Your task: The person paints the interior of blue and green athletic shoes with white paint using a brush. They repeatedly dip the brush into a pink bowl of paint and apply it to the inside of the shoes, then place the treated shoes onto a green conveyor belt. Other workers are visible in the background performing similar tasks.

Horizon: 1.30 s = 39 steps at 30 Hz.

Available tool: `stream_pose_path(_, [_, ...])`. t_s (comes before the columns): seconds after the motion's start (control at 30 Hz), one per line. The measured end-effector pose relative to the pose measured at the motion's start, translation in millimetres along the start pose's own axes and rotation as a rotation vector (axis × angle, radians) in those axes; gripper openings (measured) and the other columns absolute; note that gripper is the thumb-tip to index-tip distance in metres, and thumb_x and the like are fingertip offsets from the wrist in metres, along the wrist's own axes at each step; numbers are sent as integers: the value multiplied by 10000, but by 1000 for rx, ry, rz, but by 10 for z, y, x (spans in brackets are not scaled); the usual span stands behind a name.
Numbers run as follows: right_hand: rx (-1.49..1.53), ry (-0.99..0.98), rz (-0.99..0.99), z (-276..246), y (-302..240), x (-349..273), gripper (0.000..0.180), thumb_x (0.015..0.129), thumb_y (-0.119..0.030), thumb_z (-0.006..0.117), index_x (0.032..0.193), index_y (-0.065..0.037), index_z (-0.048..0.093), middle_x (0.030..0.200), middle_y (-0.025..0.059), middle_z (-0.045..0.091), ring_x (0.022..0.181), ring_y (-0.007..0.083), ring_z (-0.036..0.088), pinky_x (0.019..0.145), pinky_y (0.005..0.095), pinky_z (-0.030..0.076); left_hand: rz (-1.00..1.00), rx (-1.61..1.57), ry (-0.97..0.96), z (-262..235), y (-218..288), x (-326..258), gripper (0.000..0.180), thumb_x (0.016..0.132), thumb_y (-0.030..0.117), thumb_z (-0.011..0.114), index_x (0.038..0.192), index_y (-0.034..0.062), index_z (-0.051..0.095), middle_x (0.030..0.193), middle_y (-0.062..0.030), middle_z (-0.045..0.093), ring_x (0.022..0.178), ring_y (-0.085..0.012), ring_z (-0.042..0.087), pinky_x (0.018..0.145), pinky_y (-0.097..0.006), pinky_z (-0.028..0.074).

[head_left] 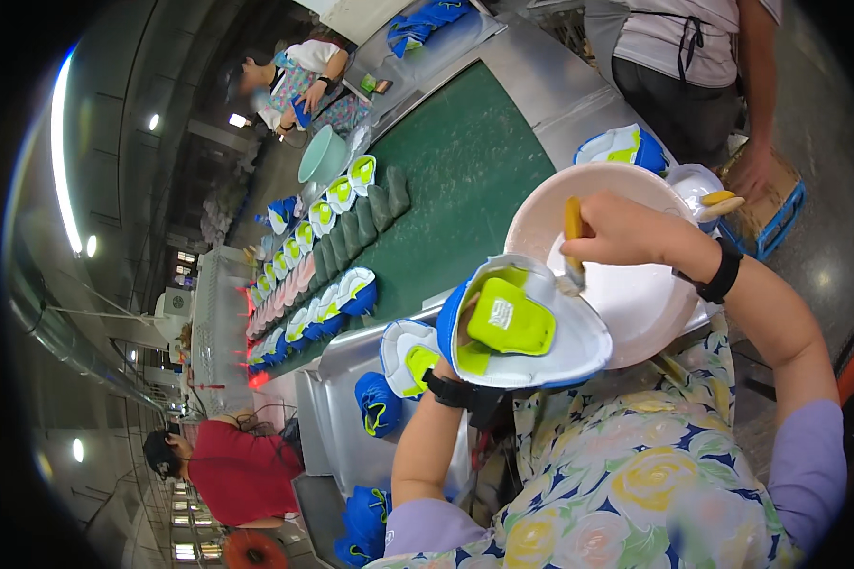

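Note:
My left hand, mostly hidden behind it, holds up a blue and white shoe upper with its inside facing me. A bright green padded piece lies within the upper. In my right hand is a brush with a yellow handle, the fingers closed round it. Its bristles hang at the upper's white edge; whether they touch is unclear. Behind both stands a wide pale pink basin. Another upper lies beside my left wrist.
A green conveyor belt carries rows of uppers and dark grey shoe-shaped pieces. More blue uppers lie on the metal tray at left. A white container with yellow-handled tools stands beyond the basin. Co-workers are nearby.

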State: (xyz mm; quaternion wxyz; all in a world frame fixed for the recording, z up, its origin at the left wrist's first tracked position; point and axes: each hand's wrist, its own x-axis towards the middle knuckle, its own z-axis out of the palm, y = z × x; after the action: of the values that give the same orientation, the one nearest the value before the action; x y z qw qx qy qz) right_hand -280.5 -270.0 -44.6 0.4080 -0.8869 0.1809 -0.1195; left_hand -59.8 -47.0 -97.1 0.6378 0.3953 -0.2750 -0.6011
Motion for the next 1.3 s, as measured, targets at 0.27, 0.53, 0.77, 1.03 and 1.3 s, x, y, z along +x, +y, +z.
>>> stream_pose_path(0.27, [-303,-248,40,630,626,25,254,840,-159,729,1050,-22,691,941,231,704,905,379,691,817,469,535,-73,203,274,-384,358,21,666,933,443,644,1457,73,467,1316,-173,624,1159,-330,648,985,-478,548])
stream_pose_path(0.53, [49,225,-178,-84,172,-51,216,875,-214,710,961,-24,656,852,200,688,807,362,672,721,421,516,-309,162,75,-263,521,179,643,949,412,638,1454,51,470,1324,-154,627,1150,-308,654,985,-468,546])
stream_pose_path(0.77, [25,269,-450,-167,24,7,205,896,-217,699,924,-35,611,807,162,678,747,314,667,671,373,508,-302,291,7,-24,449,416,652,966,463,614,1454,52,479,1319,-141,631,1159,-277,648,988,-436,541])
stream_pose_path(1.03, [154,410,-352,-254,107,-138,275,884,-245,721,872,5,606,756,169,683,662,313,666,626,355,523,-104,207,28,3,518,293,599,993,462,576,1424,53,500,1324,-139,626,1172,-287,641,995,-459,543])
stream_pose_path(1.3, [331,510,103,144,193,-270,392,840,-296,739,802,89,675,691,194,678,609,253,669,578,344,511,228,217,217,337,179,402,523,1028,402,489,1434,74,480,1362,-162,597,1214,-336,615,1020,-522,522])
